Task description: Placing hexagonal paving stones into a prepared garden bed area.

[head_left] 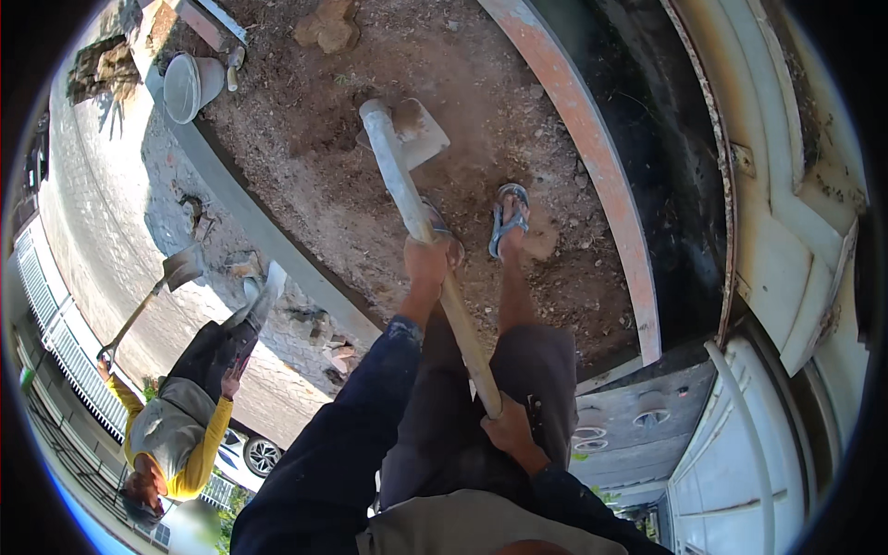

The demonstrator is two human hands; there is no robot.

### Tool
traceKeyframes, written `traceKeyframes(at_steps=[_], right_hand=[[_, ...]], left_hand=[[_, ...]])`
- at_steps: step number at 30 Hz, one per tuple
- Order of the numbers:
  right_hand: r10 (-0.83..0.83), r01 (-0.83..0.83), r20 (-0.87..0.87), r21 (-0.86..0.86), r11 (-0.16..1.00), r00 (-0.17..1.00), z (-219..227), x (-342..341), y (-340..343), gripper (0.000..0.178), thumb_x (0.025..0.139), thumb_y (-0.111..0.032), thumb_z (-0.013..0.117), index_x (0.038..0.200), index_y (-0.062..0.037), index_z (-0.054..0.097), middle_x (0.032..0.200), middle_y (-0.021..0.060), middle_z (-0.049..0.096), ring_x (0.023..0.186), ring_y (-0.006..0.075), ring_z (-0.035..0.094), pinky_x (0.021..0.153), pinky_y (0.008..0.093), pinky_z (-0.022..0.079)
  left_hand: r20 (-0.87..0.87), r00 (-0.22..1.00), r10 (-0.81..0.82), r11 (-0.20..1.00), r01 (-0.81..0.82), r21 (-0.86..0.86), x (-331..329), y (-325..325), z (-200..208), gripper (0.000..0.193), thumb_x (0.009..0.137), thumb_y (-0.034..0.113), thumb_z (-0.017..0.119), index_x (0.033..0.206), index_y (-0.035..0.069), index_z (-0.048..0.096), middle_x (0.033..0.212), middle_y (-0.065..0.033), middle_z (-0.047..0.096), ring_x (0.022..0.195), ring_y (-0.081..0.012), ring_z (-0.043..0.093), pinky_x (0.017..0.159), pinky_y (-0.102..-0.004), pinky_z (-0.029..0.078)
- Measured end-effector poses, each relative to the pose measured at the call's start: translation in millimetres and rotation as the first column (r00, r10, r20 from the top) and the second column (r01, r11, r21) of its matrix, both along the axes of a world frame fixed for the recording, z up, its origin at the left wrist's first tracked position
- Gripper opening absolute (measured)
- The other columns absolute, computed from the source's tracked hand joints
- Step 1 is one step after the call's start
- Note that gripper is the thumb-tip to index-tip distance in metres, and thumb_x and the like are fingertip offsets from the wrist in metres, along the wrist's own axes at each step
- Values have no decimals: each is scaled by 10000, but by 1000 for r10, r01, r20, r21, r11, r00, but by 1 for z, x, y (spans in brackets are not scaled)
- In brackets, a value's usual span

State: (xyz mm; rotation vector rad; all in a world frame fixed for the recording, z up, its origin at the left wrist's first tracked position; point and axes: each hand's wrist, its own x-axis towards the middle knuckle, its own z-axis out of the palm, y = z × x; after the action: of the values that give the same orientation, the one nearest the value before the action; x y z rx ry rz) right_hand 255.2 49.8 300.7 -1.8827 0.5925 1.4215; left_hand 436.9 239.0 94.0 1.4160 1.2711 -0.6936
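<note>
Brown bed (pixel 296 153), kerbed on both sides, under a hoe (pixel 407 194)

Left of the bed, a person (pixel 185 407) on paving (pixel 102 213) grips a shovel (pixel 139 313). A bucket (pixel 192 85) sits at the bed's far left edge; a grey kerb (pixel 264 225) bounds that side, rubble (pixel 335 350) outside it. Soil gives room between kerb and hoe, up to a rock (pixel 328 26) at the bed's far end. The left hand (pixel 427 261) wraps the hoe's mid-handle, its head over the bed's middle; sandalled feet (pixel 508 242) crowd the handle inside the bed. The right hand (pixel 510 427) clasps the handle's butt, past the bed's near end. Right, an orange kerb (pixel 597 153) edges the bed, a dark channel (pixel 661 148) beyond.
</note>
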Motion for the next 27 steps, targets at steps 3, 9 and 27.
traceKeyframes(at_steps=[3, 9, 27], right_hand=[[-277, 352, -249, 347, 869, 928, -23, 19, 17, 392, 752, -126, 731, 1069, 34, 563, 773, 127, 630, 699, 263, 665, 700, 382, 538], [-495, 721, -530, 427, 545, 688, -56, 110, 32, 312, 845, -53, 678, 1107, 17, 523, 685, 35, 539, 497, 112, 525, 467, 284, 454], [-119, 159, -237, 157, 975, 964, 25, 124, -316, 381, 795, -115, 679, 1108, 35, 523, 798, 139, 613, 602, 175, 639, 475, 338, 480]], left_hand=[[150, 954, -260, 919, 197, 341, 22, 51, -2, 503, 734, 129, 720, 1160, -66, 537, 924, -198, 676, 839, -310, 695, 761, -407, 541], [156, 961, -228, 954, 188, 233, 96, 43, -8, 662, 744, 124, 732, 1296, -73, 424, 977, -210, 672, 701, -272, 696, 613, -390, 565], [-170, 893, 417, 801, -449, -396, -22, -317, -10, 102, 873, 35, 615, 908, 47, 520, 705, -60, 505, 578, -187, 527, 548, -339, 520]])
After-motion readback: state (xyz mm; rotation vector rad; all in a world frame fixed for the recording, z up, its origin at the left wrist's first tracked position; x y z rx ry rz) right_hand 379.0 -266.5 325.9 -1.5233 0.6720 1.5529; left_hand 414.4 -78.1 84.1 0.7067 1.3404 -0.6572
